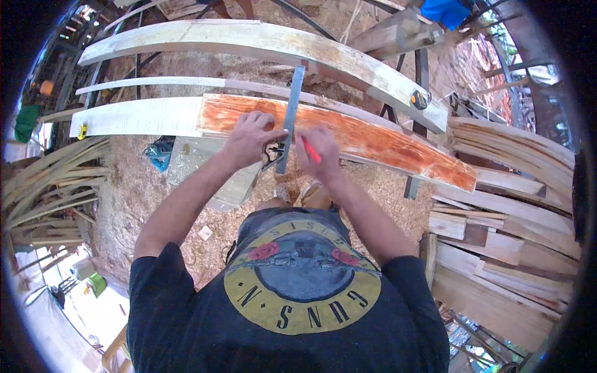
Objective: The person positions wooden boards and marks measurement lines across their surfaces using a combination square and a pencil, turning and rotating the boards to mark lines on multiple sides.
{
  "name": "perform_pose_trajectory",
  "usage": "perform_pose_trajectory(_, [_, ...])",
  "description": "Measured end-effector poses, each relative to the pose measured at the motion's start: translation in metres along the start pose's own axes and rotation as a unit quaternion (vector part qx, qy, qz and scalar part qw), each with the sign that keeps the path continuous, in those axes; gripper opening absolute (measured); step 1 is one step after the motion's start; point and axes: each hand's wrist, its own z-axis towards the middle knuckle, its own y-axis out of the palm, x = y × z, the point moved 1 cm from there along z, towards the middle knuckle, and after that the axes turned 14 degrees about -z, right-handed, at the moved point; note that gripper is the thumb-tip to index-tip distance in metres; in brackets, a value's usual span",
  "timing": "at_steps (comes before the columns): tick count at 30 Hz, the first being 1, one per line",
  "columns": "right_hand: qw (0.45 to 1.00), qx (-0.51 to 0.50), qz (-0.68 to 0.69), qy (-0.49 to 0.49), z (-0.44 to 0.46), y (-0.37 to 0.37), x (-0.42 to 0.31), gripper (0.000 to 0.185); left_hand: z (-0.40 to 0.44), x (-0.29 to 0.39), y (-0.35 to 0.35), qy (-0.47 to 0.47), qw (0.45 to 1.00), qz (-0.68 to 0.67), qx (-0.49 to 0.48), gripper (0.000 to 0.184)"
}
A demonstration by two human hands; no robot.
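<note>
A reddish-brown stained board [385, 140] lies over a pale plank [143, 116]. Across the stained board rests a metal square [293, 102], its blade pointing away from me. My left hand [252, 137] presses on the board and the square's near part, left of the blade, with its fingers bent round the square's edge. Just right of the blade, my right hand [320, 151] is closed on a red marker [312, 150], its tip near the blade's edge. The fingers of my right hand are slightly blurred.
Beyond lie a thin plank [168, 81] and a thick beam [249, 34] bearing a tape measure [420, 99]. A yellow tape [82, 131] sits at the pale plank's left end. Stacked boards [510, 242] stand right; a blue power tool [160, 154] is below left.
</note>
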Motion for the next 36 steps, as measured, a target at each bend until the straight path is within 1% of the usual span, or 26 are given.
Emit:
perform_pose_trajectory(2, [1.0, 0.001, 0.01, 0.01, -0.022, -0.01, -0.021, 0.012, 0.0, -0.001, 0.002, -0.004, 1.0, -0.008, 0.004, 0.037])
perform_pose_trajectory(3, [1.0, 0.003, 0.005, 0.011, -0.017, -0.008, -0.017, 0.012, 0.0, -0.003, 0.004, -0.004, 1.0, -0.009, 0.006, 0.038])
perform_pose_trajectory(5, [1.0, 0.009, -0.005, 0.021, -0.001, 0.0, -0.005, 0.013, -0.001, -0.003, 0.005, -0.002, 1.0, -0.008, 0.003, 0.039])
perform_pose_trajectory(8, [0.998, 0.067, -0.015, 0.002, 0.038, 0.022, 0.027, 0.013, 0.0, 0.0, 0.002, -0.002, 1.0, -0.002, -0.006, 0.041])
perform_pose_trajectory(11, [0.999, 0.013, -0.039, -0.035, 0.023, 0.009, 0.014, 0.014, 0.003, 0.001, -0.003, -0.004, 1.0, 0.0, -0.014, 0.043])
perform_pose_trajectory(14, [1.0, -0.004, 0.019, 0.001, -0.012, -0.013, -0.017, 0.013, 0.001, 0.0, 0.001, -0.001, 1.0, -0.011, 0.003, 0.044])
perform_pose_trajectory(17, [1.0, 0.001, 0.016, 0.02, -0.004, -0.004, -0.009, 0.012, 0.0, 0.0, 0.003, 0.004, 1.0, -0.009, 0.01, 0.044])
perform_pose_trajectory(20, [0.998, 0.062, 0.015, 0.008, 0.03, 0.015, 0.017, 0.012, 0.001, 0.0, 0.002, 0.006, 1.0, -0.004, 0.003, 0.044])
perform_pose_trajectory(23, [0.999, -0.001, -0.032, -0.025, 0.016, 0.004, 0.007, 0.012, 0.002, 0.005, -0.002, -0.011, 1.0, 0.002, -0.01, 0.042])
perform_pose_trajectory(25, [0.999, -0.031, 0.017, -0.014, -0.02, -0.013, -0.016, 0.013, 0.001, 0.004, 0.0, -0.023, 1.0, -0.002, -0.015, 0.046])
perform_pose_trajectory(26, [0.997, -0.051, 0.051, 0.023, -0.035, -0.024, -0.028, 0.012, -0.001, 0.003, 0.001, -0.029, 0.999, -0.004, -0.019, 0.049])
perform_pose_trajectory(28, [0.984, -0.087, 0.116, 0.098, -0.055, -0.046, -0.042, 0.01, -0.002, 0.002, 0.004, -0.017, 1.0, -0.008, -0.004, 0.045])
perform_pose_trajectory(29, [0.976, -0.083, 0.13, 0.153, -0.055, -0.053, -0.037, 0.01, -0.002, 0.002, 0.005, -0.011, 1.0, -0.009, 0.003, 0.044])
perform_pose_trajectory(31, [0.949, -0.075, 0.162, 0.261, -0.058, -0.068, -0.019, 0.01, -0.004, 0.004, 0.004, -0.014, 1.0, -0.01, -0.003, 0.047])
perform_pose_trajectory(32, [0.952, -0.078, 0.146, 0.259, -0.069, -0.066, 0.001, 0.012, -0.002, 0.005, 0.003, -0.011, 1.0, -0.011, -0.008, 0.048])
perform_pose_trajectory(34, [0.901, -0.143, 0.214, 0.349, -0.102, -0.042, 0.03, 0.012, 0.002, 0.012, -0.003, -0.01, 1.0, 0.001, -0.025, 0.051])
perform_pose_trajectory(35, [0.869, -0.176, 0.25, 0.389, -0.112, -0.036, 0.037, 0.012, 0.002, 0.014, -0.006, -0.011, 0.999, 0.008, -0.033, 0.053])
perform_pose_trajectory(36, [0.871, -0.183, 0.22, 0.398, -0.111, -0.031, 0.02, 0.014, 0.003, 0.013, -0.008, -0.02, 0.998, 0.006, -0.052, 0.056])
